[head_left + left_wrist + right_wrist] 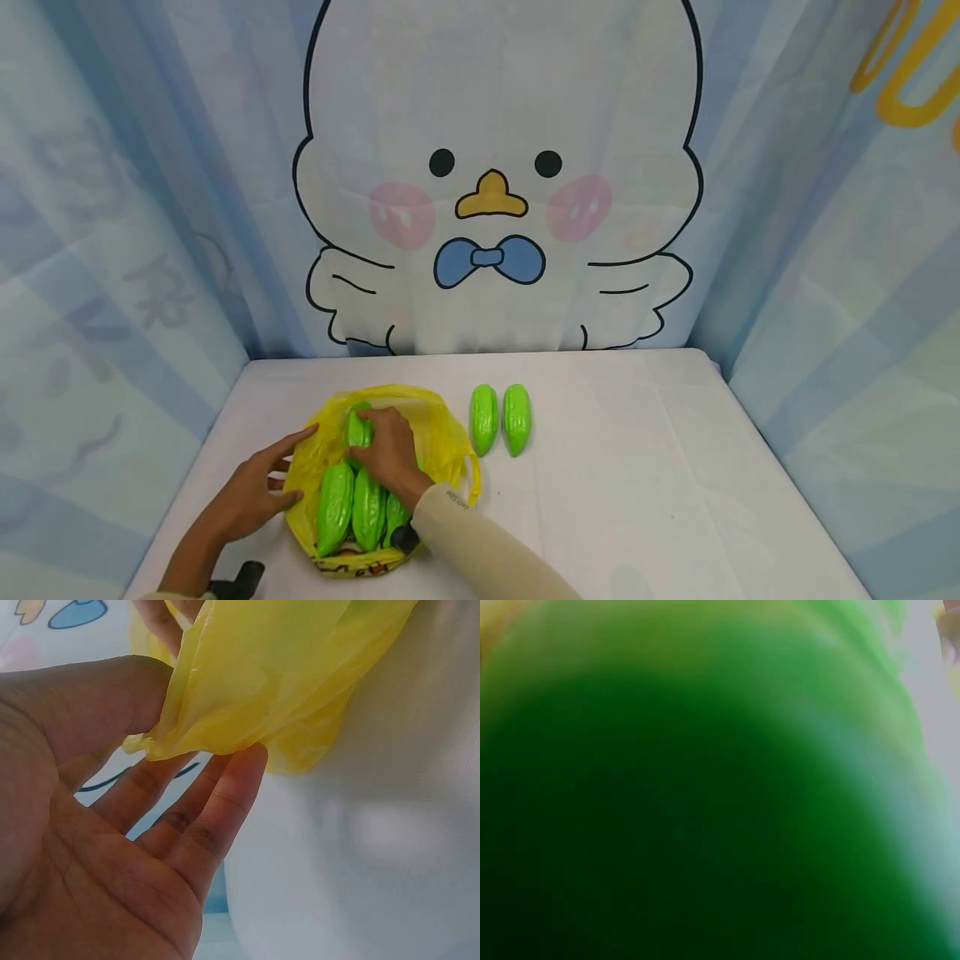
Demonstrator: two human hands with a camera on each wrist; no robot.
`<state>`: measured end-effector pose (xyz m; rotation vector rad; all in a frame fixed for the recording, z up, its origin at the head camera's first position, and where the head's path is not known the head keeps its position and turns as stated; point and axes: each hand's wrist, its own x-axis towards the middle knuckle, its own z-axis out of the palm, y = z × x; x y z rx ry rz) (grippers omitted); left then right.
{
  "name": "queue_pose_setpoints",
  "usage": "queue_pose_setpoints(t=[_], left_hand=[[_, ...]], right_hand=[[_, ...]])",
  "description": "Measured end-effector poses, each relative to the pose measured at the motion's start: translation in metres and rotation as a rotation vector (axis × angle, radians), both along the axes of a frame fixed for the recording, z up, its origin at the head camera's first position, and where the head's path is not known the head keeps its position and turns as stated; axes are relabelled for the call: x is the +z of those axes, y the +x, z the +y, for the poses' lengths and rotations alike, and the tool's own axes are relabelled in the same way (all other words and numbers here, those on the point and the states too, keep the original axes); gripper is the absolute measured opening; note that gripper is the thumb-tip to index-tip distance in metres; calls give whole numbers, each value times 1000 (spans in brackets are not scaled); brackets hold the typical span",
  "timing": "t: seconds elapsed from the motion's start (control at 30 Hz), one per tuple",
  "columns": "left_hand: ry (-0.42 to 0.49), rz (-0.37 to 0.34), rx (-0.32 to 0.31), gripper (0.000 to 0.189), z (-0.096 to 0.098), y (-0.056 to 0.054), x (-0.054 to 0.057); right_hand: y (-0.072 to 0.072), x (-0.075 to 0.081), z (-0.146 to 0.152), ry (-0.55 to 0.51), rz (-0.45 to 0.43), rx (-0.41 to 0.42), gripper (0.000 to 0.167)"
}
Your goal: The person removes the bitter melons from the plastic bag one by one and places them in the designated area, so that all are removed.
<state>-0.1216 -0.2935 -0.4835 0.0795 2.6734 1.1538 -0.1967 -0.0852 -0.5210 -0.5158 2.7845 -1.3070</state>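
Observation:
A yellow plastic bag (pixel 431 412) lies open on the table, several bumpy green toy bitter melons (pixel 335 508) inside it. My left hand (pixel 251 492) holds the bag's left rim, with thumb and fingers spread along it. In the left wrist view, the yellow film (pixel 255 682) passes between the thumb and fingertips of that hand. My right hand (pixel 392 450) reaches into the bag and grips one upper bitter melon (pixel 358 429) between thumb and fingers. The right wrist view is filled by a blurred, dark green surface (pixel 705 810) close to the camera.
Two more green bitter melons (pixel 484 419) stand side by side on the white table (pixel 637 475), right of the bag. A bag handle (pixel 474 479) droops toward them. Printed curtains (pixel 495 317) enclose the table at the back and both sides.

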Motion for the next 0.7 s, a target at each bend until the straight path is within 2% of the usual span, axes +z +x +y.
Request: queue_pose_setpoints(t=[0.37, 0.7], left_hand=[[-25, -7, 7, 97, 0, -2, 0], [-44, -12, 4, 97, -1, -2, 0]], right_hand=[[0, 1, 4, -35, -10, 1, 54], [6, 12, 10, -100, -23, 9, 54]])
